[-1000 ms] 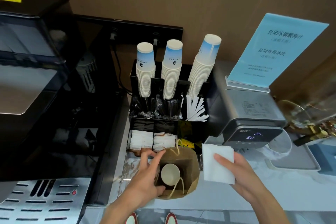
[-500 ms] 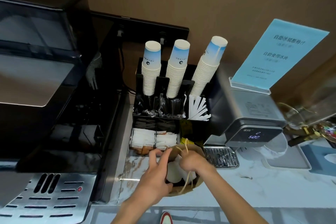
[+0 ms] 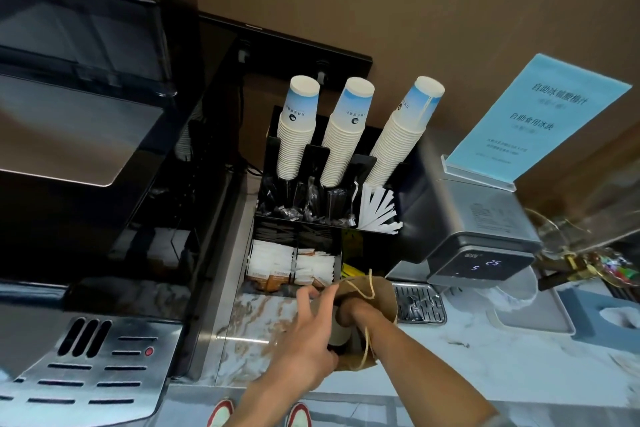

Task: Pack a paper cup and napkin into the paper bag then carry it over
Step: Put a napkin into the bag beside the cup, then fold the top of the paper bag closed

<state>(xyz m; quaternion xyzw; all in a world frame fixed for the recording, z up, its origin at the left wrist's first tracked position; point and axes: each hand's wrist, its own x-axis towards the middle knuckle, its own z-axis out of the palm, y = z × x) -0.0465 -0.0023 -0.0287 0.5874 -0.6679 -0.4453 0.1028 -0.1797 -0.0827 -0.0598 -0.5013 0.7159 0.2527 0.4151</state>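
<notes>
A brown paper bag (image 3: 384, 295) with twine handles stands on the marble counter (image 3: 485, 367), close to its front edge. My left hand (image 3: 304, 336) grips the bag's left rim, with two fingers stretched up along it. My right hand (image 3: 348, 314) is plunged into the bag's mouth past the knuckles, so its fingers are hidden. Part of a white paper cup (image 3: 341, 334) shows inside the bag between my two hands. The napkin is out of sight.
A black organiser holding three tall stacks of paper cups (image 3: 339, 135), stirrers and sugar sachets (image 3: 273, 263) stands right behind the bag. A large coffee machine (image 3: 86, 149) fills the left. A grey dispenser (image 3: 478, 229) with a drip tray (image 3: 419, 303), a blue sign (image 3: 540, 118) and a tissue box (image 3: 609, 319) are on the right.
My right hand carried the white napkin from beside the bag into its mouth and has sunk deeper, so the napkin is no longer visible. My left hand stayed on the bag's rim.
</notes>
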